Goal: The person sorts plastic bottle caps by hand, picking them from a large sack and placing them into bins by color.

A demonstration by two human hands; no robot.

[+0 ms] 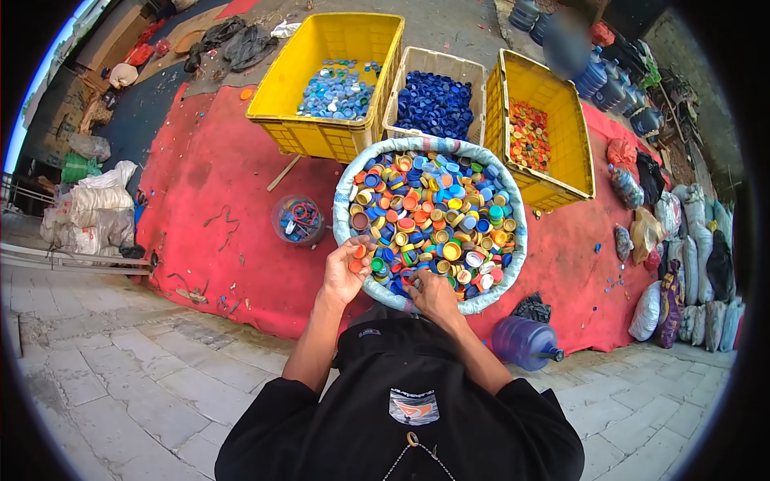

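Observation:
A round basket with a pale blue cloth rim [519,240] holds a heap of mixed bottle caps [433,212]. My left hand [347,268] is over the basket's left edge, palm turned up, its fingers curled round orange caps [358,256]. Low in the basket, at the near side of the heap, my right hand [433,293] reaches among the caps with fingers bent together; what lies between its fingertips is too small to make out. Behind the basket stand a yellow crate [301,132] with light blue caps, a white crate [396,103] with dark blue caps, and a yellow crate [571,120] with orange and red caps.
A clear round tub [298,220] of scraps sits left of the basket on the red sheet [200,184]. A blue water jug [523,343] lies near at right, beside a black plastic bag [532,308]. Filled sacks [696,256] stand far right; bundled white bags [95,210] lie left.

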